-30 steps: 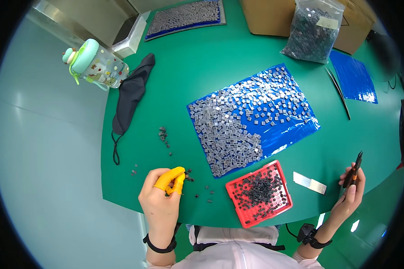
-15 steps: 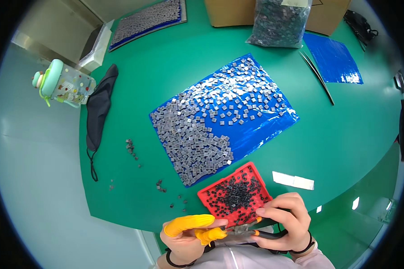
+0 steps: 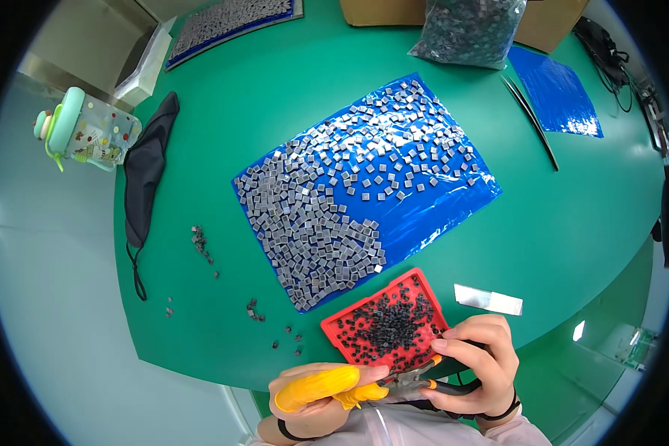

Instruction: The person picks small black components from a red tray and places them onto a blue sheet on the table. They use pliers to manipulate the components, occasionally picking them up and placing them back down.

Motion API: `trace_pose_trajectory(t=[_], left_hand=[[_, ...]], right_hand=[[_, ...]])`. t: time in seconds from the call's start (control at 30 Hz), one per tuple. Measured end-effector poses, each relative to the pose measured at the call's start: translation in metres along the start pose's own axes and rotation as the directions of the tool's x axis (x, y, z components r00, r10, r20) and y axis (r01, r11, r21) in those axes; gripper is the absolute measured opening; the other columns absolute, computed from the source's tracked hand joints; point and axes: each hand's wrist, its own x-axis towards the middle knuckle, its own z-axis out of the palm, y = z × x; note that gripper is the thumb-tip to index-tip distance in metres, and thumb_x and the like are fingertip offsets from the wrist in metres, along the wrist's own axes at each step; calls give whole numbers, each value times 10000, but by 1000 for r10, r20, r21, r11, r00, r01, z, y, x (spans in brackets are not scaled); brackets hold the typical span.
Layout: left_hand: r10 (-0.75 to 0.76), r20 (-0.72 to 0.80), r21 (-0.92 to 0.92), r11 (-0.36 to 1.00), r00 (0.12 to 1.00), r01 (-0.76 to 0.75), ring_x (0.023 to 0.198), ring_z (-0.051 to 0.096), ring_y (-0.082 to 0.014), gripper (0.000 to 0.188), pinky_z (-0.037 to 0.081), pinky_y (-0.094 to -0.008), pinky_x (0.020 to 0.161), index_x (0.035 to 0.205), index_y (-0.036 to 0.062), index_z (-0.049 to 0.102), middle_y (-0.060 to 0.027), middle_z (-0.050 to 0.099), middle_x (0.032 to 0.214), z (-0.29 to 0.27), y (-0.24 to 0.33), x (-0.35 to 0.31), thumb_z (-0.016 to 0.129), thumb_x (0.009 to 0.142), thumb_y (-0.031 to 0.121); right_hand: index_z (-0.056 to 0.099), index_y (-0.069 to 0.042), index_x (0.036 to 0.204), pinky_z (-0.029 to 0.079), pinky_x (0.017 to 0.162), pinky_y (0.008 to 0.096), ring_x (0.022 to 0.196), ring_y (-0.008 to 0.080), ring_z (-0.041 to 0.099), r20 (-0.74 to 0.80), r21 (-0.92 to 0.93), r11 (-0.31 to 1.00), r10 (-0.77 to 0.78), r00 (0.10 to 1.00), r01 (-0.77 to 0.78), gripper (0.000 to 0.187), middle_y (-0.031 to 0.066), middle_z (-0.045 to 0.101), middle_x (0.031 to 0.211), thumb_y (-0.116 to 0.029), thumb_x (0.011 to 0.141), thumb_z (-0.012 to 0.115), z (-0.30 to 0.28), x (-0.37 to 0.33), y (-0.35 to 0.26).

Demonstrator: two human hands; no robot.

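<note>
My right hand (image 3: pixel 487 364) is closed around a pair of pliers (image 3: pixel 409 380) with black and orange handles, its jaws pointing left. Yellow finger covers wrap fingers of my left hand (image 3: pixel 312 394), which is pinched close to the jaws; whatever sits between its fingertips is too small to make out. Directly beyond both hands lies a red tray (image 3: pixel 369 297) strewn with small black pieces (image 3: pixel 394 323). Past it, a blue film sheet (image 3: pixel 424 215) carries many small grey square pieces (image 3: pixel 305 230), packed tighter toward the left.
Loose dark pieces (image 3: pixel 253 312) dot the green table (image 3: pixel 201 327) on the left, near a black mask (image 3: pixel 145 178) and a clear bottle (image 3: pixel 93 137). Tweezers (image 3: pixel 531 123), another blue sheet (image 3: pixel 561 93), a bag of pieces (image 3: pixel 468 30) and a silver-white strip (image 3: pixel 488 299) lie right.
The view has shifted slightly, so the table's things sit a little differently. My left hand and the pliers have moved slightly right; both hands keep their grip.
</note>
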Motion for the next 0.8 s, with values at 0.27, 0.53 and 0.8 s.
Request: trace_pose_trajectory(t=[0.27, 0.53, 0.8], left_hand=[[-75, 244, 90, 994, 967, 54, 781, 696, -212, 355, 563, -268, 643, 1056, -46, 638, -188, 690, 985, -17, -8, -2, 684, 719, -144], [-45, 193, 168, 986, 980, 12, 745, 674, -197, 319, 538, -253, 632, 1006, -38, 667, -153, 692, 935, -2, 6, 15, 668, 706, -148], [-17, 321, 8, 1000, 947, 15, 715, 556, -224, 326, 452, -314, 636, 1023, 16, 586, -102, 614, 910, -3, -12, 5, 674, 730, -98]], right_hand=[[674, -97, 969, 427, 697, 334, 807, 222, 540, -35, -17, 1000, -15, 999, 15, 479, 48, 569, 912, -236, 532, 816, 0, -4, 3], [673, -110, 945, 418, 679, 331, 779, 211, 523, -86, -4, 1000, -31, 996, 31, 453, 41, 574, 887, -246, 533, 807, 2, -7, 4], [679, -121, 945, 413, 677, 325, 768, 200, 525, -27, 30, 992, -125, 992, 126, 470, 31, 576, 891, -308, 540, 827, 0, -4, 13]])
